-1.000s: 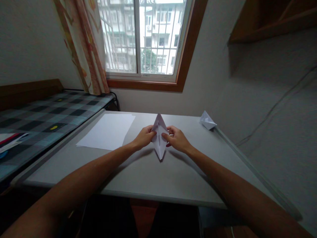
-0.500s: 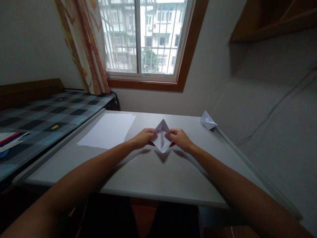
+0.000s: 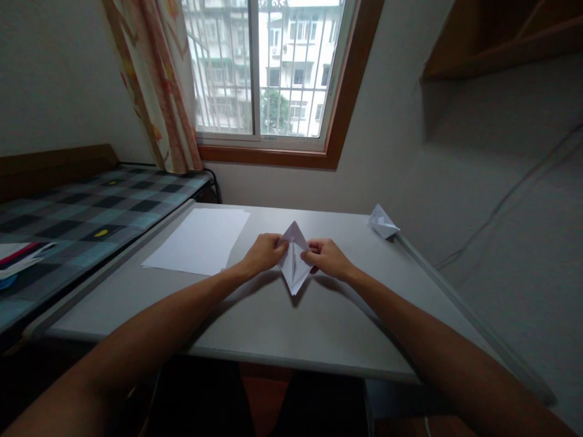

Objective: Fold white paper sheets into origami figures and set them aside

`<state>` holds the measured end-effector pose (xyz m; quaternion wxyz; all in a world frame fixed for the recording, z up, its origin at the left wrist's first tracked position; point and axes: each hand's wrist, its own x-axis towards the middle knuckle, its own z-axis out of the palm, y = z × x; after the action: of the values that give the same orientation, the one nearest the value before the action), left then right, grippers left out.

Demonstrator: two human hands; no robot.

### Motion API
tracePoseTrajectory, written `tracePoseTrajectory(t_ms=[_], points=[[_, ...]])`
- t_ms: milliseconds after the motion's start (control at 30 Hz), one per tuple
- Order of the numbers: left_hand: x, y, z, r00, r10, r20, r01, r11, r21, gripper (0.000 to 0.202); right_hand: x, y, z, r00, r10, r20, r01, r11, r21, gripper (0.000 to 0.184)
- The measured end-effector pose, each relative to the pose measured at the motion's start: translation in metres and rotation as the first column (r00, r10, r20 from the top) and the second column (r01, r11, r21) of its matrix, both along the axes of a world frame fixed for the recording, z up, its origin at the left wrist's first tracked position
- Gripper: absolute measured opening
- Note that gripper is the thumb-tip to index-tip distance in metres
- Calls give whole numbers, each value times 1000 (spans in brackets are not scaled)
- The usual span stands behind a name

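Observation:
A folded white paper (image 3: pixel 293 276), diamond-shaped with a slit down its middle, is held just above the table between my two hands. My left hand (image 3: pixel 265 252) pinches its left corner, thumb on the near face. On the opposite corner, my right hand (image 3: pixel 328 257) is closed with the thumb pressed onto the face. The fingers behind the paper are partly hidden. A finished-looking paper boat (image 3: pixel 382 223) sits at the table's far right corner. Flat white paper sheets (image 3: pixel 198 240) lie on the left part of the table.
The white table (image 3: pixel 291 337) has a raised edge along its right side by the wall. To the left is a bed with a checked cover (image 3: pixel 91 209), with some papers (image 3: pixel 22 255) on it. A barred window (image 3: pixel 264 73) with a curtain (image 3: pixel 152 85) is behind.
The folded paper has become narrower and taller, its lower tip now reaching closer to me. It has shifted slightly left, with both hands still on its sides.

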<state>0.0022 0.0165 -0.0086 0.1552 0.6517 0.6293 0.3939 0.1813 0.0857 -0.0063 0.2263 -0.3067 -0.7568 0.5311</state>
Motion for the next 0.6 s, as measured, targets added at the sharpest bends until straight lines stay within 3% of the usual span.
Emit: tracePoseTrajectory(t_ms=[100,200,267,400,467,533,600], points=[[-3,0,-1,981,-120,150,128,991,-45,24,2,3,1,1000,-19,1,19,1000,-8,12],[-5,-1,0,878,-256,405,334,933,-134,28,6,8,2,998,-60,-8,60,997,-49,15],[-5,-2,1,823,-258,506,386,907,-166,33,9,12,1,998,-63,-7,62,993,-96,16],[-3,-3,2,752,-174,636,369,911,-187,44,11,19,-3,1000,10,-4,-10,985,-171,23],[-2,-2,0,741,-87,666,305,927,-218,44,11,20,-4,999,-24,-22,21,990,-140,32],[-3,1,-1,739,21,674,206,945,-255,43,11,19,-1,990,-134,-50,133,991,-25,40],[-6,4,-3,724,109,682,118,953,-278,43,12,16,5,968,-226,-106,242,954,174,45]])
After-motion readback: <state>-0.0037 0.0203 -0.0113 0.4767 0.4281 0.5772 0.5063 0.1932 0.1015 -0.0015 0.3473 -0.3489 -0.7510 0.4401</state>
